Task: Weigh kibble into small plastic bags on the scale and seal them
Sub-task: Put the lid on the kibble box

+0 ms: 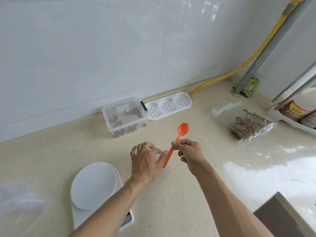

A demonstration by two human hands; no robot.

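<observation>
My right hand (190, 155) pinches the handle of an orange plastic spoon (178, 138), whose empty bowl points up and away. Just left of the handle, my left hand (146, 159) hovers with its fingers spread and its thumb close to the spoon. A white kitchen scale (95, 187) with a round platform lies at the lower left, partly under my left forearm. A clear plastic box (125, 116) with some kibble inside stands by the wall. A clear bag of kibble (246, 124) lies on the counter at the right.
A white perforated three-cup tray (168, 106) sits against the wall beside the box. Jars in a white rack (297, 112) stand at the right edge. A yellow hose (239, 69) runs along the wall. Crumpled clear plastic (18, 197) lies at the lower left.
</observation>
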